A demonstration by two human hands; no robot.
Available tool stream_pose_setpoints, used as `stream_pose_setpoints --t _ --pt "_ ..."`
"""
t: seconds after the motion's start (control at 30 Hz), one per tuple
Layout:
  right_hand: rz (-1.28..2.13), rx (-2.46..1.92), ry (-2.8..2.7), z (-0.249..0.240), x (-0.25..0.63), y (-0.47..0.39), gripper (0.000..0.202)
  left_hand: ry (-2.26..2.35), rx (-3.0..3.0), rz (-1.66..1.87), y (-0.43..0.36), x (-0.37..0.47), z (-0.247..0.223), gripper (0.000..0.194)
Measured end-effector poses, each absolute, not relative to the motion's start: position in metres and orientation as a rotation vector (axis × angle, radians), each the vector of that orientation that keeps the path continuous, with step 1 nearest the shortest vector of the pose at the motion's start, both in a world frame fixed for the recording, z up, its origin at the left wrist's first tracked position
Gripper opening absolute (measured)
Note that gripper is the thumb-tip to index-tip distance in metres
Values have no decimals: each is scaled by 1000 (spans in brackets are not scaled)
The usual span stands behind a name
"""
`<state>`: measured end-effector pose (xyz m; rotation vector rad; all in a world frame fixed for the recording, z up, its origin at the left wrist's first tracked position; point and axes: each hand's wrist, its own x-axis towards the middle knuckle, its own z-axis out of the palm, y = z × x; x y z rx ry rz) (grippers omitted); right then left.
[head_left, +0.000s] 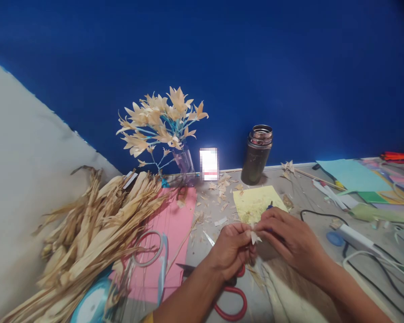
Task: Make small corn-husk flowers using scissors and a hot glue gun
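A small pale husk flower (255, 237) is pinched in the fingers of my left hand (234, 249), its petals pointing down. My right hand (284, 233) meets it from the right, fingers closed at the flower's base. A dark blue tip (270, 205) sticks up behind the right fingers; what it belongs to is hidden. Red-handled scissors (234, 305) lie under my left wrist, partly covered. Just beyond the hands is a yellow paper (256, 202) with scraps on it.
Dried husks (97, 229) are heaped at left beside pink paper (175, 220) and a ribbon roll (92, 303). Behind stand a vase (184, 161) of husk flowers (161, 116) and a dark open flask (256, 157). Cables and a white power strip (357, 237) lie at right.
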<state>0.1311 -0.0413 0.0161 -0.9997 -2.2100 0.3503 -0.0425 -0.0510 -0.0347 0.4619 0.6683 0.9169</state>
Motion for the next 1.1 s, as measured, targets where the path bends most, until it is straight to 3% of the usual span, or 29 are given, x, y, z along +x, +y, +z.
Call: stream_pose_setpoints --t 0.23,0.57,0.9,1.1 --pt "342 -1140 -2284 14 127 -41 29 604 330 996 -53 -38 -33 32" --pt "506 -1079 -2113 8 123 -43 18 576 314 1059 -54 -33 -31 31" --pt "194 -1106 -2223 15 126 -46 16 641 445 1167 -53 -33 -30 31" --pt "173 -1117 -2255 15 123 -48 19 587 358 1089 -56 -32 -30 34"
